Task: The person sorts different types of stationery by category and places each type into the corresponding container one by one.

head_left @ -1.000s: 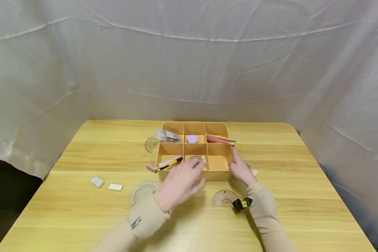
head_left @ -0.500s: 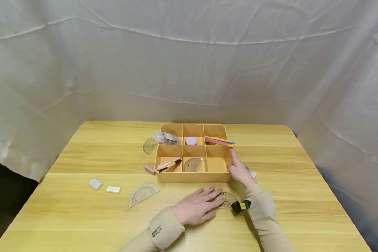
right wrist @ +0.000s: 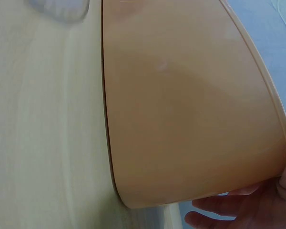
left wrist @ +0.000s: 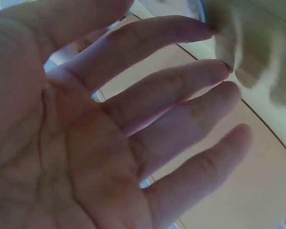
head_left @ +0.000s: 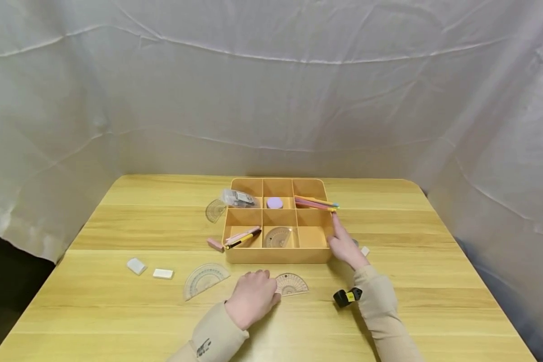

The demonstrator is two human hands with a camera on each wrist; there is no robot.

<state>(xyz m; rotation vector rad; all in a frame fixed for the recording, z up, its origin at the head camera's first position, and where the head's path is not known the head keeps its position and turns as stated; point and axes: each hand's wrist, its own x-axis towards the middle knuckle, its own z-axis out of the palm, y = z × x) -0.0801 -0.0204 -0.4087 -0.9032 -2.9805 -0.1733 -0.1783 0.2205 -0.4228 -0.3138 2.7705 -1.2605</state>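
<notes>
In the head view my left hand (head_left: 253, 296) is low over the table in front of the orange organizer box (head_left: 278, 255). A small clear protractor (head_left: 291, 285) lies right at its fingertip side, partly overlapped by the hand. The left wrist view shows the fingers (left wrist: 181, 88) spread and gently bent, with nothing gripped. My right hand (head_left: 346, 247) holds the box's right side near the front corner, thumb at the rim and index finger along the wall. In the right wrist view this hand (right wrist: 262, 205) shows beside the box's front wall (right wrist: 181, 105).
Inside the box are a protractor (head_left: 277, 237), pens (head_left: 243, 237), a purple round item (head_left: 274, 202), colored pens (head_left: 315, 202) and a clear packet (head_left: 240, 198). Around it lie a large protractor (head_left: 205, 279), a back-left protractor (head_left: 215, 210), white blocks (head_left: 163, 273) and a pink block (head_left: 215, 245).
My left hand came out from over the box to the small protractor at its front right. Hand and protractor then shifted left along the table. The right hand stays at the box.
</notes>
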